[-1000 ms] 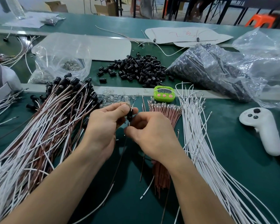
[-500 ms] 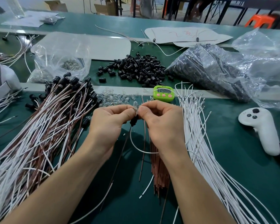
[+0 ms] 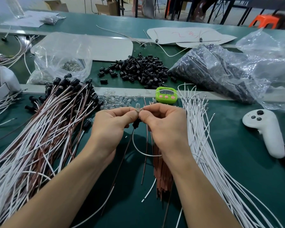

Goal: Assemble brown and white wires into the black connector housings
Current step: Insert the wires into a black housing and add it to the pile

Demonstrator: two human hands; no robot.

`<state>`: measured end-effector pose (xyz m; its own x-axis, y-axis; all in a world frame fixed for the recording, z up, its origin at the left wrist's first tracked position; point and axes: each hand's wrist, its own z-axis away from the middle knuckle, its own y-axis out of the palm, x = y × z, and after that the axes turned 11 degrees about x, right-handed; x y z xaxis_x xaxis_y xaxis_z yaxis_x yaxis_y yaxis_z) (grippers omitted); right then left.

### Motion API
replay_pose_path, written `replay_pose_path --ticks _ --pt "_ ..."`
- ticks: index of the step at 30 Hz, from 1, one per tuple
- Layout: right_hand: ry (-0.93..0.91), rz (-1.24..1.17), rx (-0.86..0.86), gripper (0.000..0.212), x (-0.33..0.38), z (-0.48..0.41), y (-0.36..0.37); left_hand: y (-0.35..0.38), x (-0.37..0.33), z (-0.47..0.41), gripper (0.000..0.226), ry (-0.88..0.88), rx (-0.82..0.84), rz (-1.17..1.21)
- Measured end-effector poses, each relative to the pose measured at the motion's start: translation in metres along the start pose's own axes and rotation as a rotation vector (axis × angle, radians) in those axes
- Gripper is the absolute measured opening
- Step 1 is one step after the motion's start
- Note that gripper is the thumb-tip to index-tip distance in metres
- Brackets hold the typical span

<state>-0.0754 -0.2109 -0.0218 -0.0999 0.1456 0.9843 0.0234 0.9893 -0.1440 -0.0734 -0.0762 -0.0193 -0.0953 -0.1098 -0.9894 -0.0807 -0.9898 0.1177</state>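
Head view: pinched top of black connector housing (image 3: 136, 124) between left hand (image 3: 112, 127) and right hand (image 3: 163, 125), fingertips meeting. Hung just below fingertips, long axis near vertical, equally near both. Trailed brown wire (image 3: 123, 160), white wire (image 3: 139, 149) wristward.

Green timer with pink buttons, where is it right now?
Head view: the green timer stands mid-table just beyond the right hand, clear bulbs to its left, white wires to its right, the black housings heap behind it.
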Motion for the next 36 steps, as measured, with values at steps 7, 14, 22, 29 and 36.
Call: replay_pose_path --ticks 7,14,22,29,36 --pt "0.081 0.108 0.052 0.009 -0.001 0.001 -0.001 -0.002 0.002 -0.002 0.019 0.002 -0.044 0.000" --pt "0.057 0.194 0.074 0.014 0.004 0.002 -0.010 -0.006 0.000 -0.003 0.027 0.055 -0.012 -0.124" --pt "-0.005 0.355 0.121 0.020 0.005 0.004 -0.016 -0.012 -0.005 0.000 0.034 0.113 0.083 -0.395" --pt "-0.040 0.435 0.152 0.021 0.005 0.006 -0.015 -0.012 -0.008 0.002 0.039 0.118 0.094 -0.466" --pt "-0.032 0.459 0.205 0.015 0.007 0.001 -0.023 -0.016 -0.010 0.002 0.039 0.100 0.152 -0.519"
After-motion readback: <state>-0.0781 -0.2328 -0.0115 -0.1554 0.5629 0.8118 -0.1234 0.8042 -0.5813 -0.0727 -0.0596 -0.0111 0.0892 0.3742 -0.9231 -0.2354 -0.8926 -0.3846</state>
